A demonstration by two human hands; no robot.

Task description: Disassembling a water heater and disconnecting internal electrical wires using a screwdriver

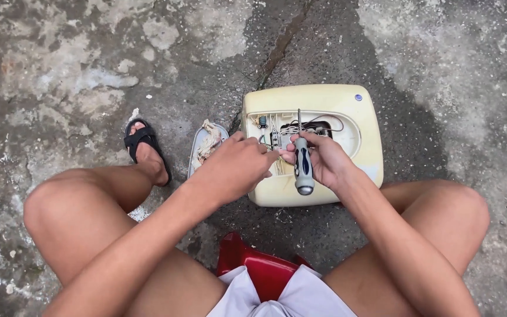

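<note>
A cream-yellow appliance housing (359, 126) lies on the concrete between my knees, its opening showing wires and small parts (277, 132). My right hand (324, 161) grips a screwdriver (303, 170) with a blue and grey handle, its shaft pointing up into the opening. My left hand (236, 167) rests at the opening's left edge, fingers curled toward the wires; whether it pinches anything is hidden.
A grey cover plate (198, 152) with a crumpled rag (209, 141) on it lies left of the housing. My left foot wears a black sandal (142, 141). I sit on a red plastic stool (253, 267). Cracked, stained concrete (441, 58) surrounds everything.
</note>
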